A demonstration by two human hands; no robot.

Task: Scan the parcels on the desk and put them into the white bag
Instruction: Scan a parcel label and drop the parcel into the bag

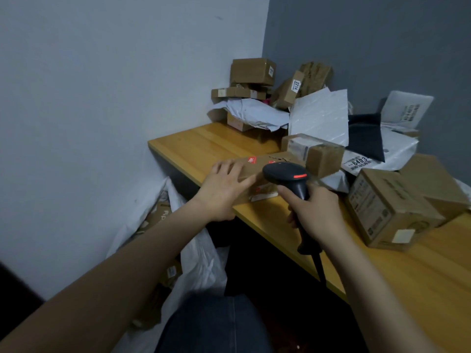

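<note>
Left hand (224, 192): fingers (228, 169) straight and spread, laid flat on top of the flat box (251, 169). The thumb is stretched along the box's near face.

Right hand (317, 212): fingers curled tight round the handle of the scanner (285, 173), the forefinger (288, 196) extended along the front of the handle under the head. The scanner head sits over the right half of the flat box, with a red light lit on its back. A cable hangs from the handle's base.

Flat box: long, brown, with red stickers. It lies on the counter (204, 143) at the front edge, under both hands.

Just right of the flat box, behind the scanner head: a cube box (323, 159). I cannot tell whether the two touch.

Further right of the flat box: a white mailer (356, 163) marked 6403, then a big box (382, 210) with printed sides, standing on the counter.

Behind the flat box, in the wall corner: a pile (252, 75) of brown boxes and crumpled white mailers, one box marked 2214. A black mailer (364, 138) lies to the pile's right.

Below and left of the flat box, beside the wall: the white bag (201, 256), mouth open, brown boxes visible inside.
</note>
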